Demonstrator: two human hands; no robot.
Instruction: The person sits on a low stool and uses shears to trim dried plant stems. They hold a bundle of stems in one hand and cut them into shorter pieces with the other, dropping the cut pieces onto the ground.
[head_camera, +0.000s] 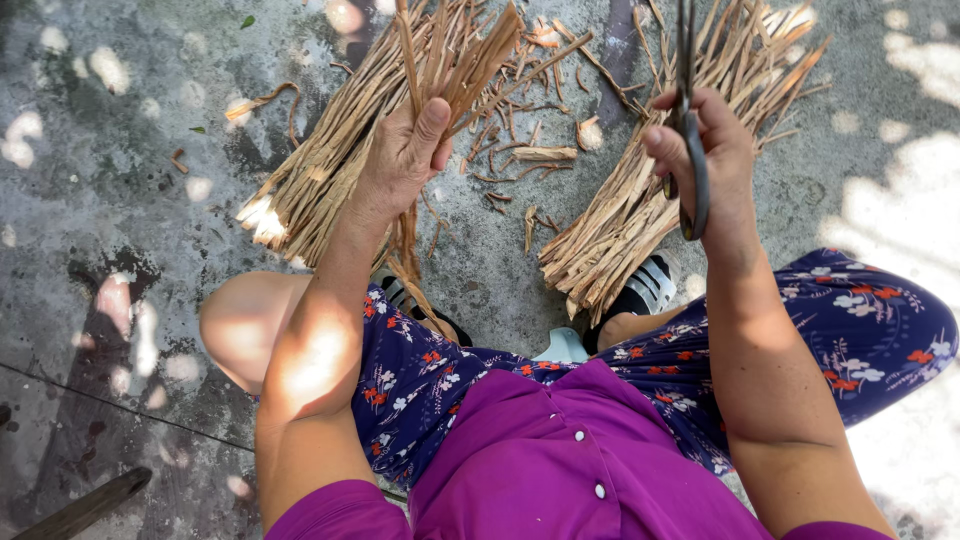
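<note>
Holding a few strips (440, 55) tight in my left hand (405, 155) and scissors (690, 150) in my right hand (700, 150), I see two piles (610, 230) cut, scraps left.

Dry matt strips (330, 170), dark metal shears (692, 160)

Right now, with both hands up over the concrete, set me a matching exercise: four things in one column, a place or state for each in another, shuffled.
Things:
1. left hand
2. right hand
3. pile of tan dried strips on the right
4. small green leaf

Places or states:
A. lying alone on the grey concrete floor, top left
B. gripping dark metal scissors
C. closed on a bunch of long tan strips
D. resting on the ground by the striped sandal

Pairs: 1-C, 2-B, 3-D, 4-A
</note>
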